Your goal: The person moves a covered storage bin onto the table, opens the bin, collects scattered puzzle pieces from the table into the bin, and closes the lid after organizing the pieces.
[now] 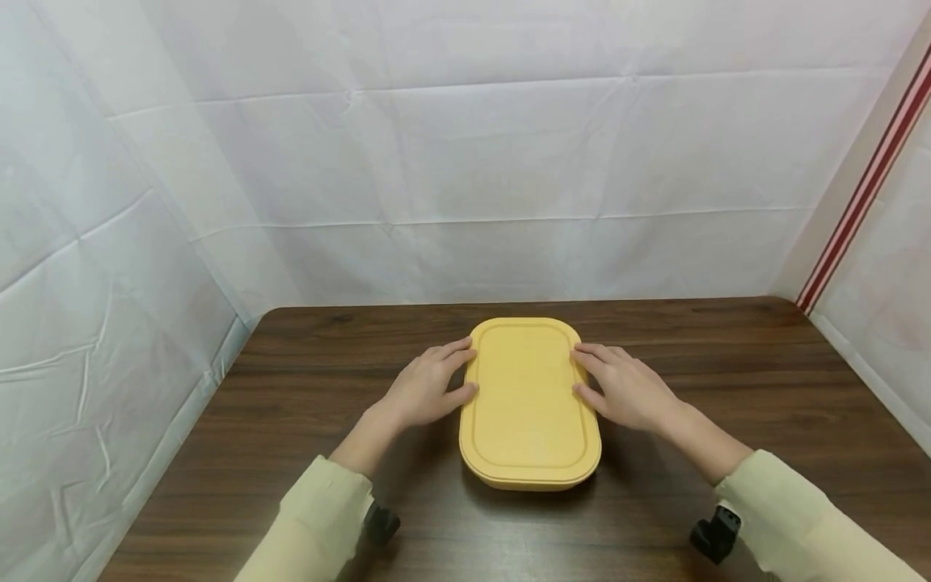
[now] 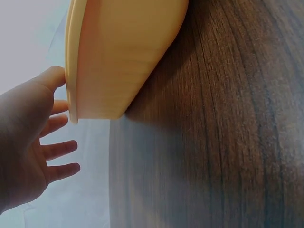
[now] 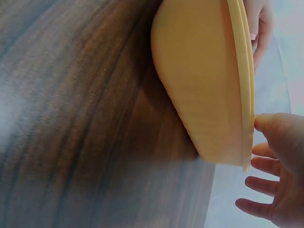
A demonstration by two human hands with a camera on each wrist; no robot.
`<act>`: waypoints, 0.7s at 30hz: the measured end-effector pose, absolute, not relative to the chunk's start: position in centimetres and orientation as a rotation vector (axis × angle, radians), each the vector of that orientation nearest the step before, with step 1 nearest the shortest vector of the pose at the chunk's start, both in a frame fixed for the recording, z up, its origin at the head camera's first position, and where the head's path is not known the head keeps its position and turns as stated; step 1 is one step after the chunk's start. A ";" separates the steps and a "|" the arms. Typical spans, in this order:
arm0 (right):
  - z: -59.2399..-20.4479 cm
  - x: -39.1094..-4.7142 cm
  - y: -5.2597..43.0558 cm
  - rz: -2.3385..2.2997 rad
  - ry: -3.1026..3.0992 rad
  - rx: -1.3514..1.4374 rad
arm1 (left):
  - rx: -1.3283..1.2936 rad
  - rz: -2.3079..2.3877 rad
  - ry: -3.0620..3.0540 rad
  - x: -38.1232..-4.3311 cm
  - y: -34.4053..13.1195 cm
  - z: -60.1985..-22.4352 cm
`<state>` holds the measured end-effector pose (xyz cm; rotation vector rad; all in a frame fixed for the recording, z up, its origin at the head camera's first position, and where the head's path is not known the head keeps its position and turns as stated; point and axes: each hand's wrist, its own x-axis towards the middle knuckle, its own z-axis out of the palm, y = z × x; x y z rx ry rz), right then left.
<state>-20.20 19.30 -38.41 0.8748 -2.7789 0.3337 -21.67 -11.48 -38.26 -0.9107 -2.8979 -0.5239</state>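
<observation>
A yellow lidded box (image 1: 531, 396), oblong with rounded corners, stands on the dark wooden table. Its lid is on, so the inside is hidden. At the box's left long side, my left hand (image 1: 425, 384) touches the lid rim with its thumb and fingertips. Opposite it, my right hand (image 1: 621, 384) touches the right rim in the same way. In the left wrist view the box wall (image 2: 123, 52) slopes inward below the rim, and the lower fingers (image 2: 61, 171) are spread in the air. The right wrist view likewise shows spread lower fingers (image 3: 256, 208) off the box.
The wooden table (image 1: 305, 404) has rounded far corners. White cloth (image 1: 473, 153) hangs behind it and along both sides, with a red-striped band (image 1: 873, 178) at the right corner. Each wrist has a small black device (image 1: 716, 533) at the sleeve.
</observation>
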 end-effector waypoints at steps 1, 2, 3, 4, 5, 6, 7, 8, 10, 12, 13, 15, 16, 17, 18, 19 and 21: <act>-38.4 -20.4 19.3 0.333 -2.783 0.880 | -0.908 -0.524 -2.901 -21.8 -11.4 -38.3; -38.3 -20.6 19.3 0.335 -2.794 0.885 | -0.903 -0.527 -2.905 -21.9 -11.4 -38.4; -38.3 -20.9 19.4 0.342 -2.805 0.890 | -0.895 -0.524 -2.909 -22.1 -11.3 -38.4; -38.3 -21.1 19.4 0.352 -2.817 0.896 | -0.889 -0.524 -2.912 -22.2 -11.3 -38.5; -38.2 -21.4 19.5 0.364 -2.831 0.899 | -0.882 -0.528 -2.913 -22.2 -11.2 -38.5; -38.2 -21.6 19.6 0.378 -2.845 0.900 | -0.875 -0.528 -2.916 -22.3 -11.2 -38.5; -38.2 -21.8 19.6 0.395 -2.858 0.901 | -0.870 -0.533 -2.917 -22.4 -11.1 -38.5; -38.2 -22.0 19.7 0.408 -2.869 0.900 | -0.866 -0.535 -2.916 -22.4 -11.1 -38.6; -38.3 -22.2 19.7 0.424 -2.881 0.896 | -0.859 -0.540 -2.915 -22.5 -11.0 -38.7; -38.3 -22.4 19.8 0.431 -2.886 0.894 | -0.849 -0.539 -2.919 -22.5 -11.0 -38.8; -38.3 -22.5 19.7 0.437 -2.886 0.893 | -0.845 -0.541 -2.919 -22.5 -11.0 -38.8; -38.3 -22.6 19.7 0.452 -2.885 0.897 | -0.836 -0.537 -2.919 -22.6 -11.1 -38.9; -38.3 -22.7 19.7 0.460 -2.889 0.897 | -0.832 -0.535 -2.919 -22.6 -11.1 -39.0; -38.2 -22.8 19.7 0.467 -2.892 0.896 | -0.829 -0.533 -2.921 -22.6 -11.1 -39.0; -38.2 -22.8 19.6 0.474 -2.895 0.898 | -0.829 -0.529 -2.919 -22.6 -11.1 -39.0; -38.1 -22.9 19.6 0.479 -2.901 0.900 | -0.827 -0.528 -2.920 -22.6 -11.1 -39.0; -38.0 -22.9 19.6 0.477 -2.917 0.899 | -0.825 -0.525 -2.923 -22.7 -11.1 -39.1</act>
